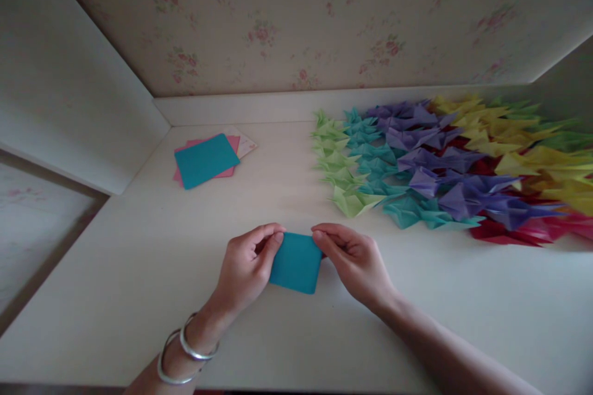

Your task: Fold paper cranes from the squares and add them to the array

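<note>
The blue paper (296, 265), plain, flat and nearly square with slightly rounded corners, is held over the table (115, 296), between its near and far edges. The left hand (250, 262) pinches the paper's far left corner between thumb and finger; the right hand (356, 264) likewise grips its far right corner. A paper stack (207, 160), blue over pink, lies by the table's far left corner. Colourful folded paper figures (424, 160) lie in rows toward the far right corner.
</note>
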The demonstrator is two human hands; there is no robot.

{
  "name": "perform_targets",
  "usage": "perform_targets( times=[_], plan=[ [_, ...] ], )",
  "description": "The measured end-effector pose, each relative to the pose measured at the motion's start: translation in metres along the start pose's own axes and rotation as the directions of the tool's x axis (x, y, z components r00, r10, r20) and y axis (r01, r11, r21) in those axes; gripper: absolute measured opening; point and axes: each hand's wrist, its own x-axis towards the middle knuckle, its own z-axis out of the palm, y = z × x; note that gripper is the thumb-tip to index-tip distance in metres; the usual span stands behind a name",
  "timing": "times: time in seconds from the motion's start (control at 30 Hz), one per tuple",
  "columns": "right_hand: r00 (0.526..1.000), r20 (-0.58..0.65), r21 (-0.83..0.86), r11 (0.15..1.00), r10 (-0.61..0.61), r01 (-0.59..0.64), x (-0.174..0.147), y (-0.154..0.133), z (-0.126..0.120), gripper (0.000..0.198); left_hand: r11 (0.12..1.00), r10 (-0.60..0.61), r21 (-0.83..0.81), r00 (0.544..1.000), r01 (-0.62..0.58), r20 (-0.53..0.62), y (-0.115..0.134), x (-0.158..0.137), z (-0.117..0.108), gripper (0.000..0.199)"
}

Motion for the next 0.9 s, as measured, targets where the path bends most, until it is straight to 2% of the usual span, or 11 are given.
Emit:
perform_targets(
  times=[0.1, 0.17, 0.23, 0.33, 0.43, 0.53, 0.6, 0.73, 0.8, 0.9],
  plan=[
    [0.991, 0.125, 0.075, 0.996, 0.048, -0.058, 0.0006, 0.0002, -0.0009, 0.034, 1.0, -0.021, -0.021, 0.998, 0.02, -0.062, -0.0006, 0.0, -0.0016, 0.022],
    [0.979, 0.202, 0.033, 0.999, 0.033, -0.041, 0.0004, -0.0008, -0.0023, 0.033, 0.999, -0.029, -0.034, 0.995, 0.026, -0.096, -0.0002, 0.0003, -0.0026, 0.021],
    [0.979, 0.205, -0.043, 0.999, -0.003, 0.012, -0.0003, -0.0024, -0.0039, 0.037, 0.999, -0.03, -0.039, 0.994, 0.026, -0.106, 0.0007, 0.0009, -0.0028, 0.021],
    [0.989, 0.147, -0.125, 0.991, -0.032, 0.05, -0.0009, -0.0038, -0.0052, 0.038, 0.999, -0.028, -0.047, 0.996, 0.024, -0.085, 0.0021, 0.0014, -0.0018, 0.021],
    [0.988, 0.153, -0.067, 0.998, -0.01, 0.021, -0.0007, -0.0037, -0.004, 0.037, 0.998, -0.029, -0.061, 0.996, 0.024, -0.079, 0.0021, 0.0009, -0.0014, 0.02],
    [0.967, 0.255, -0.011, 1.0, 0.027, -0.025, -0.0007, -0.0046, -0.002, 0.037, 0.997, -0.055, -0.066, 0.993, 0.048, -0.107, 0.0002, -0.0002, -0.0025, 0.021],
    [0.953, 0.301, -0.087, 0.996, 0.036, -0.011, -0.0012, -0.0062, -0.0017, 0.039, 0.995, -0.075, -0.074, 0.99, 0.066, -0.117, -0.0016, -0.0004, -0.0033, 0.022],
    [0.958, 0.286, -0.25, 0.965, -0.006, 0.08, -0.0019, -0.0091, -0.0042, 0.041, 0.994, -0.083, -0.078, 0.993, 0.077, -0.078, -0.0022, 0.0009, -0.0031, 0.021],
    [0.957, 0.288, -0.287, 0.952, -0.023, 0.11, -0.0022, -0.0094, -0.0057, 0.041, 0.998, -0.045, -0.037, 0.997, 0.043, -0.056, -0.0002, 0.0015, -0.0026, 0.018],
    [0.943, 0.33, -0.323, 0.934, -0.04, 0.153, -0.0037, -0.0086, -0.006, 0.042, 0.99, 0.114, 0.088, 0.993, -0.111, -0.031, 0.0029, 0.001, -0.002, 0.015]
  ],
)
